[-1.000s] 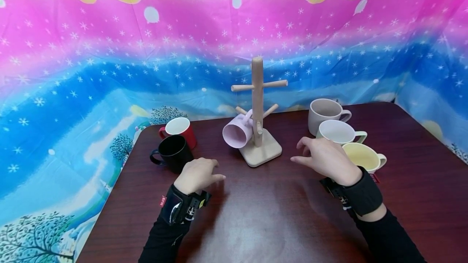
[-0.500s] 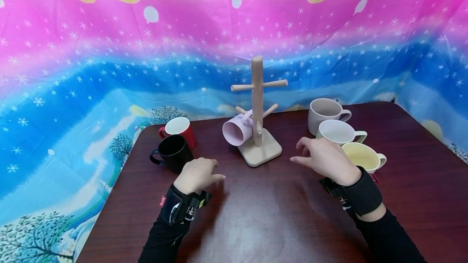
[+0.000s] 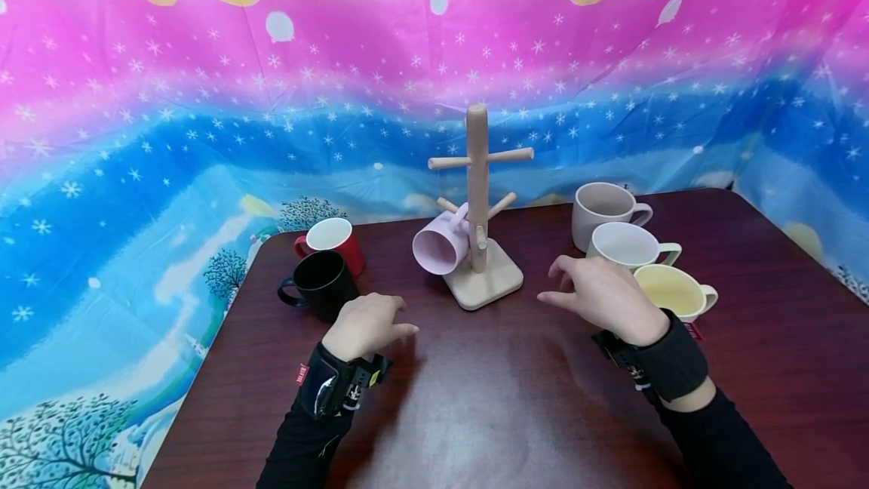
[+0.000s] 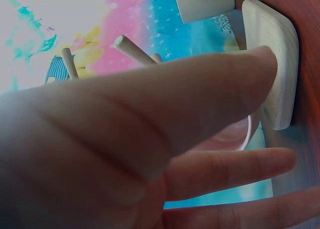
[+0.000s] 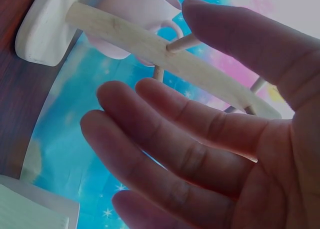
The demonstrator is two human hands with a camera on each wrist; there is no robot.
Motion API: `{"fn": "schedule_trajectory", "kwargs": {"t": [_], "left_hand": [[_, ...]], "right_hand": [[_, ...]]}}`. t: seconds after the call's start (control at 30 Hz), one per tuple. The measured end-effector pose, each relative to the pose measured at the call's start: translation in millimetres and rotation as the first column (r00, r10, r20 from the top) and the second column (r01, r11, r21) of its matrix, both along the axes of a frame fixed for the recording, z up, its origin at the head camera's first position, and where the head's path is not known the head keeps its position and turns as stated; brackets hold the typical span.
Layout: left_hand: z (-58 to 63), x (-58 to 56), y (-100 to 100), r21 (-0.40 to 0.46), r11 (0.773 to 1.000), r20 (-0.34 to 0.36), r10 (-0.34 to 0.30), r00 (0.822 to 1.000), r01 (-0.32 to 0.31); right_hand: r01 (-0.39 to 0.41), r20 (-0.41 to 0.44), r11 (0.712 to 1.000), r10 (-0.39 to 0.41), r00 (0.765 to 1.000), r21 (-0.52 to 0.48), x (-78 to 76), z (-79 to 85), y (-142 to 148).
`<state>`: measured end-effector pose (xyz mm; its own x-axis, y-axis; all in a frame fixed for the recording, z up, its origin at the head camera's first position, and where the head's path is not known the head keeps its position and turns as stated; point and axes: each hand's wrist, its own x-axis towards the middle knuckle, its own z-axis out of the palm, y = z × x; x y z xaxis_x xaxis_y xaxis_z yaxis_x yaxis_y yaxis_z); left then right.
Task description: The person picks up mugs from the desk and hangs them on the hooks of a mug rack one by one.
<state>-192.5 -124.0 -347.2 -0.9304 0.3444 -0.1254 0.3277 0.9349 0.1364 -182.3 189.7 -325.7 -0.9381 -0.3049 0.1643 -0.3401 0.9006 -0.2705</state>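
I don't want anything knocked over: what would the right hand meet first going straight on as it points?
Probably the wooden mug rack, which stands ahead of the right hand, though depth is hard to judge.

Mugs, six in all. Two just past the left hand (image 3: 363, 327), toward its outer side: one red mug (image 3: 351, 251), one black mug (image 3: 329, 293). Three close about the right hand (image 3: 607, 293), on its far and outer sides: one grey mug (image 3: 585, 223), one pale green mug (image 3: 626, 245), one yellow mug (image 3: 670, 293). The sixth, a lilac mug (image 3: 437, 247), beyond and between both hands, on the single wooden mug tree (image 3: 478, 187). Pegs (image 3: 512, 155) there: five I can make out. Hands: two. Black wristbands (image 3: 679, 357): two, one behind each hand. Table (image 3: 475, 406): one, below both.
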Motion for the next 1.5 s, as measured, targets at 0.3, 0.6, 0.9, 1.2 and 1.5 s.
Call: {"fn": "schedule_trajectory", "kwargs": {"t": [0.3, 0.6, 0.9, 1.2, 1.5], "left_hand": [[-0.6, -0.7, 0.3, -0.007, 1.000, -0.011, 0.000, 1.000, 0.000], [-0.7, -0.9, 0.7, -0.009, 1.000, -0.007, 0.005, 1.000, -0.005], [-0.3, -1.2, 0.5, -0.012, 1.000, 0.001, 0.007, 1.000, -0.007], [-0.6, -1.3, 0.6, -0.016, 1.000, -0.002, 0.004, 1.000, -0.004], [-1.3, -1.5, -0.1, -0.008, 1.000, -0.002, -0.001, 1.000, 0.001]], "right_hand": [[-0.007, 0.000, 1.000, 0.007, 1.000, 0.006, -0.9, -2.2, -0.6], [-0.015, 0.005, 1.000, 0.015, 1.000, 0.003, -0.9, -2.9, -1.3], [-0.012, 0.017, 1.000, 0.012, 1.000, 0.011, -1.2, -3.3, -1.7], [-0.009, 0.016, 1.000, 0.009, 1.000, 0.018, -0.1, -3.9, -3.3], [-0.015, 0.016, 1.000, 0.015, 1.000, 0.016, 0.4, -5.6, -3.9]]}}
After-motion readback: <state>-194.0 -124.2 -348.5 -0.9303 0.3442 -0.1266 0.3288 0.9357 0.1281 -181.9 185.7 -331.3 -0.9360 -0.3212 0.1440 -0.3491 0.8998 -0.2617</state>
